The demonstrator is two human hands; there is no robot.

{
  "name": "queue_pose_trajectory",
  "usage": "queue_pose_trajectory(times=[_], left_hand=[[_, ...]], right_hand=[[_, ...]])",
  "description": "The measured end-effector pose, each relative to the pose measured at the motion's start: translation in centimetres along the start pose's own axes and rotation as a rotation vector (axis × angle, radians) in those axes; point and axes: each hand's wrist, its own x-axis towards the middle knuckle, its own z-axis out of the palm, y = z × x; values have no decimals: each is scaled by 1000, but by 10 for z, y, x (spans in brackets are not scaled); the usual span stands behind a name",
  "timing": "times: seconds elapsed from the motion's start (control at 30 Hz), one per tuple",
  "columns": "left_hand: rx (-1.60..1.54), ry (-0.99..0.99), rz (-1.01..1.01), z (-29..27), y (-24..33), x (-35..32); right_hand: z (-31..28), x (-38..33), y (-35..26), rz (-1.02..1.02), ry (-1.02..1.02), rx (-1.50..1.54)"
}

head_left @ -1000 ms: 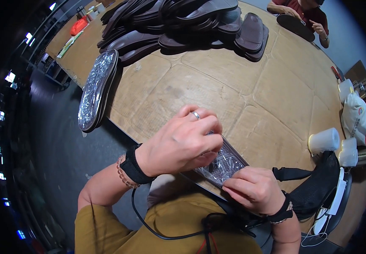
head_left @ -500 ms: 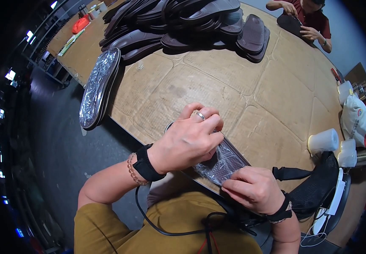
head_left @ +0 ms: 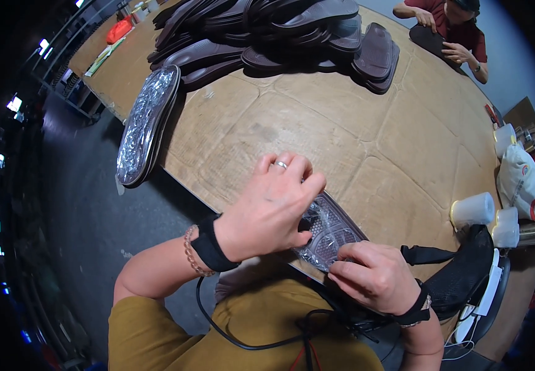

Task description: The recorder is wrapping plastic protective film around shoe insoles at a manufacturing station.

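Note:
A dark brown shoe sole (head_left: 348, 227) with a textured face lies at the table's near edge, clear plastic film (head_left: 324, 242) wrinkled over it. Across its left part arches my left hand (head_left: 273, 207), fingers curled over the far side and thumb on the film; it covers that end of the sole. My right hand (head_left: 372, 272) pinches the film at the sole's near right end, fingertips closed. To the left, film-covered soles (head_left: 147, 123) lie stacked, overhanging the table edge.
Many dark brown soles (head_left: 261, 37) are heaped at the far side. Across the table a person (head_left: 459, 37) handles a dark sole. On the right are plastic cups (head_left: 473, 209), a white bag (head_left: 523, 182), a black mesh item (head_left: 465, 278) and a white power strip (head_left: 487, 284).
My left hand's fingers have spread, and its thumb has come out onto the film, baring more of the sole. My right hand keeps its pinch, shifted slightly right.

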Motion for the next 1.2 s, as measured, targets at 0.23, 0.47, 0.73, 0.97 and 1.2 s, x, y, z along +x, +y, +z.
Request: queue_pose_trajectory(times=[0.23, 0.47, 0.73, 0.97, 1.2], left_hand=[[169, 65, -37, 22, 6, -2], [-46, 158, 19, 14, -8, -8], [-145, 173, 118, -2, -25, 5], [-168, 231, 34, -4, -31, -6], [-299, 223, -281, -7, -34, -45]], right_hand=[[0, 6, -2, -25, -19, -12], [-4, 10, -7, 6, -80, 11], [2, 34, -12, 0, 48, -152], [13, 46, -12, 150, -57, -420], [21, 43, -4, 188, -114, -479]])
